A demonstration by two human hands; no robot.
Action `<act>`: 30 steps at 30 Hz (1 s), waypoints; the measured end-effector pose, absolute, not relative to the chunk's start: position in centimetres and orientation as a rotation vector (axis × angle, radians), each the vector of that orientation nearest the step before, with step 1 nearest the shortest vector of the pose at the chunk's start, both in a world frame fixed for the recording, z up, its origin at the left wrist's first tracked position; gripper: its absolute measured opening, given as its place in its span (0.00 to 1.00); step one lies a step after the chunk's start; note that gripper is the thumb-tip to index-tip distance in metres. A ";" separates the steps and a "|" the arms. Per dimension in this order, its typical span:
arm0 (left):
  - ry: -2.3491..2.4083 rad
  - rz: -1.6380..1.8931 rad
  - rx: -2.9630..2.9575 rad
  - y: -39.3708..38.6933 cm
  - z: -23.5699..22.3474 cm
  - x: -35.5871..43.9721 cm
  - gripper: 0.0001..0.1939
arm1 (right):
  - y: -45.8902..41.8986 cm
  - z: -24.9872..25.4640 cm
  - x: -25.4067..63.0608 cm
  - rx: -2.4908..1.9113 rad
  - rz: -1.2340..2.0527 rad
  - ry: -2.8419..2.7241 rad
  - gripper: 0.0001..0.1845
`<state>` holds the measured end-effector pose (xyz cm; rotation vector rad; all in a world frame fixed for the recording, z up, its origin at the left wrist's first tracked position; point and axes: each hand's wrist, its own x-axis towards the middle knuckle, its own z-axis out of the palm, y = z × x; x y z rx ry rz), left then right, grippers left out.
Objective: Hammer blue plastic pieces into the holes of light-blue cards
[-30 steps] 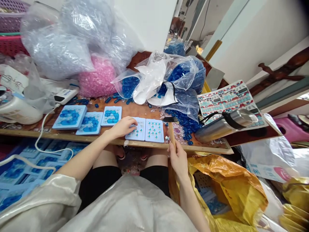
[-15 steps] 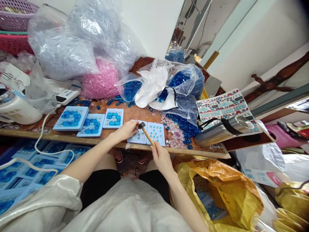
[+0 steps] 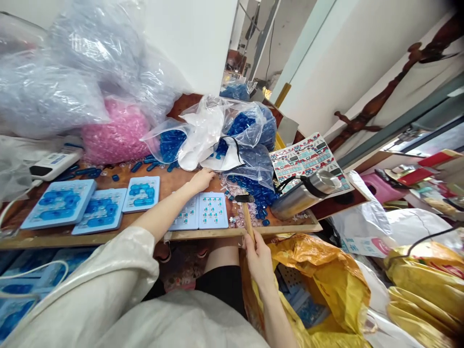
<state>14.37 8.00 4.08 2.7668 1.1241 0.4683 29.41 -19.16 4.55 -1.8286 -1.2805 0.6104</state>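
Wooden-handled hammer sits clamped in the right hand, its dark head just beside two pale blue trays and over loose clear pieces, with the handle slanting down past the front edge of the desk. The left hand is well apart from the right, open with its fingers together, reaching past the far edge of the trays toward plastic bags of blue pieces; whether it touches the desk I cannot tell. Those two trays lie side by side, set with small teal-and-white pieces, and three more trays with larger blue pieces lie to their left. With the hammer head so close, a careless swing or a slipping grip could chip the small pieces or jolt them out of place. The left hand is near enough to risk a struck finger if it drifts under the head. The slumped bags could slide forward if knocked, spilling pieces across the trays. A hard jolt could also roll the steel flask, lying on its side near the desk's right end, toward the yellow sack below.
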 end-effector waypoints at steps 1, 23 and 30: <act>1.130 0.460 2.780 8.6 4.1 14.9 0.16 | -19.3 4.4 29.6 -1.827 0.612 -1.275 0.20; 1.148 0.409 2.800 10.6 3.3 14.0 0.13 | -18.2 3.5 28.8 -1.832 0.548 -1.421 0.24; 1.212 0.397 2.735 9.1 3.1 10.9 0.13 | -18.4 3.4 28.6 -1.812 0.605 -1.421 0.23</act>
